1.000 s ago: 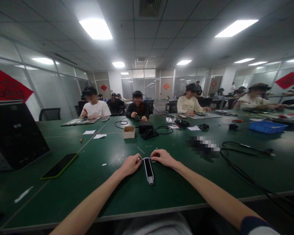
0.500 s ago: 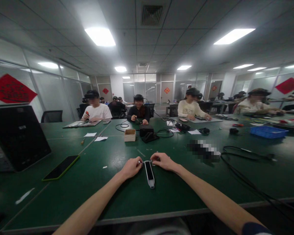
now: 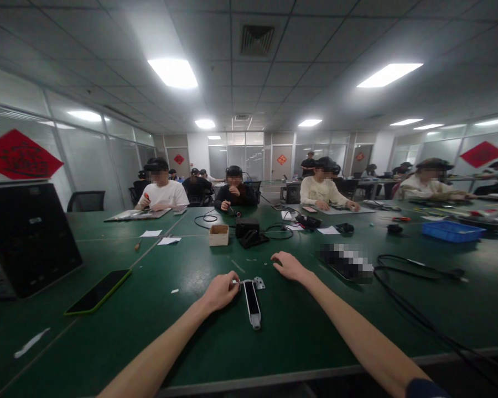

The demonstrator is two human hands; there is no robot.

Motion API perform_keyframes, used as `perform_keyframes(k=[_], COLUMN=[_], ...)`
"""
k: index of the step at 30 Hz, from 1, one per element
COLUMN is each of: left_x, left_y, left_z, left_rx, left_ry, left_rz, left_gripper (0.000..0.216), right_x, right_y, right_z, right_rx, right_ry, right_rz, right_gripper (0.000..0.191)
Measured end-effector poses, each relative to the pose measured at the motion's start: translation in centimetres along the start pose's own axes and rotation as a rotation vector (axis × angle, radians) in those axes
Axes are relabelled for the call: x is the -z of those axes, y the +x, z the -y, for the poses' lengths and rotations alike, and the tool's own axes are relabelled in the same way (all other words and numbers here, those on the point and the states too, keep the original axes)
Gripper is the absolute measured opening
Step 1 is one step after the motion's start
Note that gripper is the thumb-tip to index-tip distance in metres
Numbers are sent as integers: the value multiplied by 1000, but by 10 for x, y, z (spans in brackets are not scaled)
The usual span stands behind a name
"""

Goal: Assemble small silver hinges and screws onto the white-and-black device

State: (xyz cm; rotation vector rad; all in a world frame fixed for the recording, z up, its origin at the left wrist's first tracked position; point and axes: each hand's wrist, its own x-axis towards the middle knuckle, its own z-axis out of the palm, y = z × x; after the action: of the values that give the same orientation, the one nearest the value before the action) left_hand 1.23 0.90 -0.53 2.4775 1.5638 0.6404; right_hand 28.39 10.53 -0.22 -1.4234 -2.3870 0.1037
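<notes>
A narrow white and black device (image 3: 252,301) lies lengthwise on the green table (image 3: 157,331), with a small silver bracket (image 3: 259,283) at its far end. My left hand (image 3: 221,291) rests beside that far end, fingers pinched on something small that I cannot make out. My right hand (image 3: 288,265) hovers just beyond and to the right of the device, palm down, fingers loosely spread, holding nothing.
A phone in a green case (image 3: 97,292) lies at left near a black monitor (image 3: 25,235). A small cardboard box (image 3: 218,235), a black unit (image 3: 249,230) and black cables (image 3: 419,309) lie farther out. A blue tray (image 3: 452,231) stands at right. Several people work across the table.
My right hand has let go of the device's far end and moved away to the right and forward. The silver bracket now shows. My left hand stays at the device's end.
</notes>
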Motion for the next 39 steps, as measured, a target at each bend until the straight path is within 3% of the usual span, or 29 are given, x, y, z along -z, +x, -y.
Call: perform_keyframes(k=[5, 8, 12, 20, 26, 29, 35, 39], left_x=[2, 5, 4, 2, 2, 3, 2, 2], left_y=[-1, 0, 1, 1, 2, 1, 0, 0], left_z=[-1, -3, -4, -3, -1, -4, -14, -14], left_rx=[18, 28, 17, -15, -25, -39, -167, -211], left_ry=[-9, 13, 44, 32, 17, 5, -19, -41], left_rz=[-25, -29, -29, -49, -52, -85, -146, -168], left_gripper=[16, 16, 15, 14, 13, 14, 19, 14], right_x=[8, 19, 36, 44, 42, 39, 12, -2], right_y=[19, 22, 6, -16, -15, -17, -21, -23], right_z=[12, 12, 4, 11, 11, 18, 73, 97], right_rx=[-43, -147, -251, -253, -241, -151, 217, 234], right_ry=[-47, -71, -97, -58, -18, 50, 393, 461], right_rz=[164, 244, 377, 442, 446, 403, 179, 72], right_gripper=[29, 23, 17, 13, 11, 10, 19, 15])
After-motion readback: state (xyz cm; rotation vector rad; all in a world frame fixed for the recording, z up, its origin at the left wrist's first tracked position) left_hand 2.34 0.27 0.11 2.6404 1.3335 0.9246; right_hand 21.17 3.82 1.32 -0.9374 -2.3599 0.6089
